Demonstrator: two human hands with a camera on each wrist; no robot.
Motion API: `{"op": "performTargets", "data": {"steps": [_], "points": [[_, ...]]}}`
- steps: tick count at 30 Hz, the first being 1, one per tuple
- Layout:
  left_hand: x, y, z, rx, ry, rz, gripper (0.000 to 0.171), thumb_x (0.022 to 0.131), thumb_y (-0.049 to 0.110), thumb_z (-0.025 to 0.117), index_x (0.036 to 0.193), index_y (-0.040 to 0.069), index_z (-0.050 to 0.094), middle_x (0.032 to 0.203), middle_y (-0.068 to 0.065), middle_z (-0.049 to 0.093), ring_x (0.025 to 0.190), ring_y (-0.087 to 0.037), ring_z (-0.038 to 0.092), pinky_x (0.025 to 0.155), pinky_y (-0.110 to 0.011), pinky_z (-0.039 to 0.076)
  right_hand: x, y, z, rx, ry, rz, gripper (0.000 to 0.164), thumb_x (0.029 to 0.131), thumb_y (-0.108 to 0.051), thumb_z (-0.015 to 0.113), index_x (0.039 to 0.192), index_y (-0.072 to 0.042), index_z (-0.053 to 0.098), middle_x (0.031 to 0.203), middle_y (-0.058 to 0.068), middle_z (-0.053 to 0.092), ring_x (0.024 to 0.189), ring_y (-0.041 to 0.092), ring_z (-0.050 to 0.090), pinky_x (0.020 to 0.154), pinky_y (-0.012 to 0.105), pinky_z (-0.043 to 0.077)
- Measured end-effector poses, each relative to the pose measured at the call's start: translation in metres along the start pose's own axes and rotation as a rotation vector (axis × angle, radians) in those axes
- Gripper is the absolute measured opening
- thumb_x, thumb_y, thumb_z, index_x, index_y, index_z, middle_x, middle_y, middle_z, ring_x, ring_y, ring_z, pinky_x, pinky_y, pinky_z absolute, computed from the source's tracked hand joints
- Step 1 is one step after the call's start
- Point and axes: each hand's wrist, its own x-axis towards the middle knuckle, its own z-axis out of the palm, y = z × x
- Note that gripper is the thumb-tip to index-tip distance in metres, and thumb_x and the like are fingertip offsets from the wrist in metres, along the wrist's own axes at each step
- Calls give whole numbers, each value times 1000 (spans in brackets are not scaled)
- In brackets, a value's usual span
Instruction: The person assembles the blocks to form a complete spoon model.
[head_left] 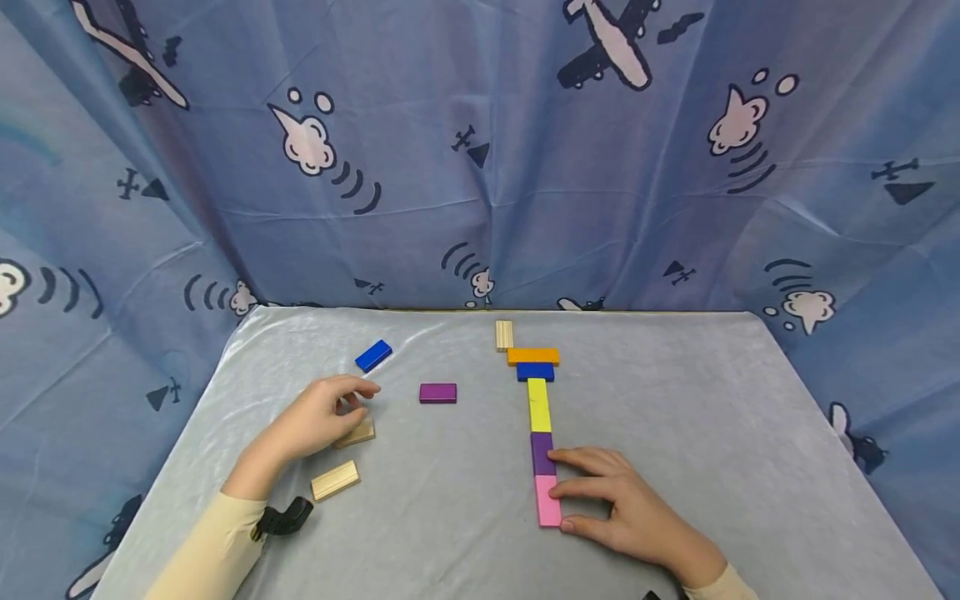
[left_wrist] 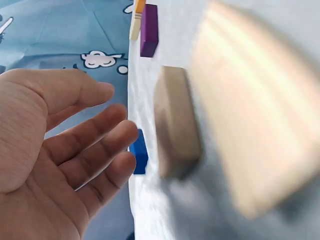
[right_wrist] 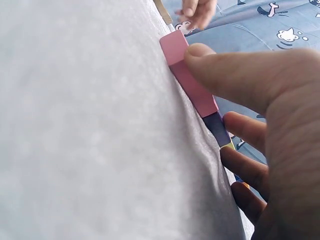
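Note:
A line of blocks runs down the table: an orange block (head_left: 533,357) and a blue block (head_left: 536,372) lie crosswise at the far end, then a yellow block (head_left: 539,406), a purple block (head_left: 542,454) and a pink block (head_left: 548,504) end to end. Along the right side of this line my right hand (head_left: 622,504) rests with spread fingers, fingertips at the purple and pink blocks, thumb by the pink block's near corner. My left hand (head_left: 318,417) hovers loosely over a plain wooden block (left_wrist: 175,120), holding nothing and partly hiding it in the head view.
Another wooden block (head_left: 335,481) lies nearer me on the left. Beyond the left hand are a loose blue block (head_left: 373,356) and a loose purple block (head_left: 438,393). A wooden block (head_left: 504,335) sits behind the orange one. A patterned blue curtain (head_left: 420,167) surrounds the cloth-covered table (head_left: 712,400).

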Motion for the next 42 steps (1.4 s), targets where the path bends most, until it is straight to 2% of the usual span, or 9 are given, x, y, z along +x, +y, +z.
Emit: {"op": "performTargets", "data": {"steps": [5,12,19,24,27,30,34,38,42], "points": [[-32,-3,1,-3,13,13,31,96,-4,74,125,5,79,112,-2,77,88,-7,65,73,-30,56,2,0,1,-2,15,-24,34,92,-45,89,124,-49,77,153,-10,62,137,16,57,104,48,49],[-65,-7,6,-8,27,31,32,95,-4,77,123,11,79,108,2,76,83,-3,61,68,-27,53,2,0,3,1,1,-5,33,92,-47,89,123,-51,77,154,-13,61,138,14,56,106,49,49],[-91,-5,12,-30,-5,69,36,97,-7,74,123,17,80,110,8,74,92,-6,65,75,-28,55,2,0,4,0,-4,-3,34,92,-48,88,123,-50,77,154,-12,61,138,15,55,105,49,48],[-99,-4,13,-20,-37,78,51,94,-16,68,127,21,78,120,8,73,97,-9,63,78,-27,53,1,1,4,-2,0,1,34,92,-48,89,123,-51,77,154,-13,61,138,15,55,106,48,48],[-102,-1,10,-41,-109,31,59,91,-19,65,133,21,75,126,5,67,95,-9,58,76,-26,50,1,1,3,-1,-4,8,33,92,-49,88,123,-52,76,154,-13,61,138,14,55,106,49,47],[-104,3,9,-71,-173,-16,63,89,-20,64,141,17,71,138,-5,62,91,-7,56,73,-25,49,1,1,3,1,-6,9,33,92,-49,88,123,-52,76,154,-13,61,138,14,55,107,49,47],[-107,4,10,-103,-206,-46,73,81,-20,64,147,10,66,152,-16,54,83,-5,53,66,-24,48,1,1,3,-3,4,-11,35,91,-47,89,123,-50,77,153,-12,62,138,15,56,107,46,47],[-109,3,11,-115,-218,-67,78,76,-19,63,149,9,65,151,-10,54,80,-6,54,63,-24,49,2,1,3,0,12,-32,36,91,-44,90,124,-49,77,154,-10,61,138,15,56,108,42,44],[-111,4,12,-113,-214,-79,74,78,-18,64,148,7,65,146,-5,55,82,-8,55,64,-25,49,2,1,3,-5,15,-42,36,91,-43,91,124,-48,77,154,-9,62,138,16,56,108,41,44]]}}
